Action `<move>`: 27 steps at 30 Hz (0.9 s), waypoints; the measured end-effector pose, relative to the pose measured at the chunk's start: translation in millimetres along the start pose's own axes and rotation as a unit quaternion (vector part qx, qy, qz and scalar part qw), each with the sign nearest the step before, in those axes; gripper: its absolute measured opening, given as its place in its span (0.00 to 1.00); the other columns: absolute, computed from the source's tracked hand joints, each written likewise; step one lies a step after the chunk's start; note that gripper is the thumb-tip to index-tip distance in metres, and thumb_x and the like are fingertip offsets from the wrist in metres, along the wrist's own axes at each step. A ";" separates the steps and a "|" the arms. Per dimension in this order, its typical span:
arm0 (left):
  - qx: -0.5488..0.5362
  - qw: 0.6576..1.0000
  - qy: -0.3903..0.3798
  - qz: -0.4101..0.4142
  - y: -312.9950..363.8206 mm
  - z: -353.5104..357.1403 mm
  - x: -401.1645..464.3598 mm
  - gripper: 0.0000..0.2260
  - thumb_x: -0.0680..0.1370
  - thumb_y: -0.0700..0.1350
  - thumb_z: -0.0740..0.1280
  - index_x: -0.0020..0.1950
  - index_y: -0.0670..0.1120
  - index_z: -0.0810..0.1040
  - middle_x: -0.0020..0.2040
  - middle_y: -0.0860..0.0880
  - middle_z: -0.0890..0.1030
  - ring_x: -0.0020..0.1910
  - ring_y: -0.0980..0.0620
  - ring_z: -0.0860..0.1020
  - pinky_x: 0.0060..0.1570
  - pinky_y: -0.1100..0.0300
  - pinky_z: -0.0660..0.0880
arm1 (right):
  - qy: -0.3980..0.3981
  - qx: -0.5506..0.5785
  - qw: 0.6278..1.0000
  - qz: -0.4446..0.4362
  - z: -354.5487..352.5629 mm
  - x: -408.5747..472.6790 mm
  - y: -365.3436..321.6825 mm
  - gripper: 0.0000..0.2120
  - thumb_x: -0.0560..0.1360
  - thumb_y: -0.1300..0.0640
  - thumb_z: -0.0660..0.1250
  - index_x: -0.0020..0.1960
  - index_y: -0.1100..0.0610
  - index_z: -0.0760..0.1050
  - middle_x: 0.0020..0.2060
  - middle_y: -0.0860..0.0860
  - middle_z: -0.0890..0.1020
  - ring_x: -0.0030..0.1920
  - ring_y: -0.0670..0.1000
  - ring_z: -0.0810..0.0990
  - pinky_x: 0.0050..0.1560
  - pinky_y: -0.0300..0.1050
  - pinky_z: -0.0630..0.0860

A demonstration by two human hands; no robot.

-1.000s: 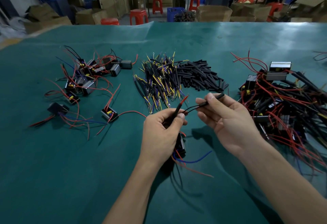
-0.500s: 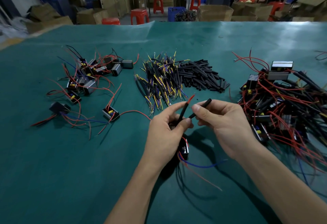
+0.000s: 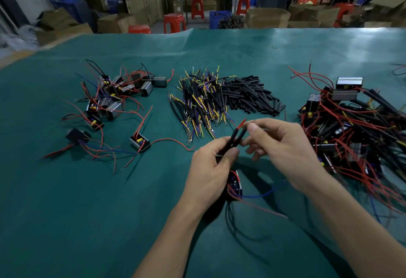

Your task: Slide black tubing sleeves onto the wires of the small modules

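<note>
Over the green-covered table (image 3: 109,200), near its front edge, both hands work mid-air. The left hand (image 3: 208,172) grips the small black module (image 3: 235,186) low in its palm and pinches two black-sleeved wires (image 3: 234,140) that slant up and away to the right, one red tip (image 3: 241,122) showing. The right hand (image 3: 283,148) is nearer that top end, its thumb and forefinger closing on the second sleeve; next comes a push down along that axis, I'd say. The pile of loose black tubing sleeves (image 3: 250,95) lies beyond, toward the far edge.

We sit in a factory workshop: a green-covered counter (image 3: 285,53) heaped with wires (image 3: 202,99) and modules (image 3: 123,93), cardboard boxes (image 3: 267,17), red stools (image 3: 174,22) and blue crates (image 3: 219,17) behind.
</note>
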State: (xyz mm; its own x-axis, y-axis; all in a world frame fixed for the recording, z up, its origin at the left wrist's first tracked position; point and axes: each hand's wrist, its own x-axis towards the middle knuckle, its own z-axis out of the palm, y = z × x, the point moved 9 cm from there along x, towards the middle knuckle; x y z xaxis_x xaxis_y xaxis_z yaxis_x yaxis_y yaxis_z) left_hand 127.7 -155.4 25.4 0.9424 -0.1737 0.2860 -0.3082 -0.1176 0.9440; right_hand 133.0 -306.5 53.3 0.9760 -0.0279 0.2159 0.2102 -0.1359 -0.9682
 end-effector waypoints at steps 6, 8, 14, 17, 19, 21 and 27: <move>0.027 1.000 -0.005 0.003 -0.6 0.1 -0.1 0.10 0.79 0.43 0.66 0.55 0.48 0.85 0.39 0.63 0.82 0.37 0.65 0.76 0.42 0.68 0.72 | 0.032 0.091 0.995 -0.008 -12.7 0.0 -5.2 0.03 0.71 0.58 0.75 0.43 0.56 0.86 0.36 0.56 0.86 0.34 0.50 0.83 0.37 0.40 0.80; 0.026 1.000 -0.004 0.014 2.8 0.5 -0.8 0.11 0.78 0.44 0.65 0.57 0.52 0.84 0.35 0.61 0.80 0.34 0.62 0.74 0.39 0.66 0.71 | 0.045 0.086 0.995 -0.018 -14.5 -0.2 -7.0 0.03 0.73 0.63 0.74 0.42 0.57 0.86 0.35 0.56 0.85 0.33 0.50 0.83 0.36 0.39 0.80; 0.012 0.999 0.015 0.050 9.7 -1.2 -3.8 0.09 0.80 0.45 0.64 0.55 0.60 0.75 0.38 0.53 0.83 0.42 0.53 0.84 0.48 0.56 0.80 | 0.062 0.002 0.997 -0.050 -10.2 -2.2 -8.5 0.03 0.75 0.64 0.74 0.43 0.58 0.84 0.34 0.57 0.85 0.32 0.53 0.84 0.37 0.43 0.82; -0.004 0.999 0.002 0.045 8.0 0.5 -2.9 0.09 0.81 0.42 0.63 0.53 0.58 0.75 0.38 0.53 0.83 0.40 0.51 0.82 0.47 0.54 0.79 | 0.059 -0.006 0.997 -0.056 -8.5 -2.8 -11.1 0.04 0.75 0.63 0.75 0.42 0.56 0.84 0.34 0.56 0.85 0.33 0.53 0.84 0.37 0.43 0.82; -0.019 0.999 -0.008 0.044 9.8 1.7 -3.0 0.10 0.81 0.40 0.62 0.51 0.56 0.76 0.36 0.53 0.80 0.39 0.49 0.79 0.43 0.57 0.77 | 0.068 0.008 0.996 -0.059 -12.3 -2.9 -15.1 0.07 0.75 0.63 0.74 0.40 0.55 0.84 0.33 0.55 0.85 0.32 0.51 0.84 0.36 0.41 0.81; -0.021 0.999 -0.017 0.045 11.1 4.5 -3.0 0.12 0.80 0.38 0.60 0.49 0.55 0.77 0.36 0.55 0.77 0.37 0.52 0.77 0.40 0.65 0.74 | 0.084 0.021 0.994 -0.059 -20.1 -1.4 -17.2 0.08 0.76 0.64 0.73 0.40 0.54 0.84 0.32 0.54 0.85 0.31 0.50 0.83 0.36 0.40 0.80; 0.027 0.999 -0.008 0.036 6.5 1.9 -3.1 0.07 0.80 0.45 0.60 0.49 0.53 0.77 0.31 0.55 0.71 0.31 0.56 0.68 0.34 0.57 0.67 | 0.053 0.004 0.997 -0.064 -9.5 -1.3 -21.4 0.07 0.76 0.63 0.74 0.41 0.54 0.84 0.34 0.55 0.85 0.34 0.51 0.84 0.38 0.41 0.81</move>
State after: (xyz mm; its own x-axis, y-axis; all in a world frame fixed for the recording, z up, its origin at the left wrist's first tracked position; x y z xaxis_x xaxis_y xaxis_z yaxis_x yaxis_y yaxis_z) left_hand 122.5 -157.5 30.3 0.9153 -0.1992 0.3502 -0.3825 -0.1569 0.9105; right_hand 126.6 -313.0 74.9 0.9301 -0.1151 0.3488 0.3330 -0.1368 -0.9330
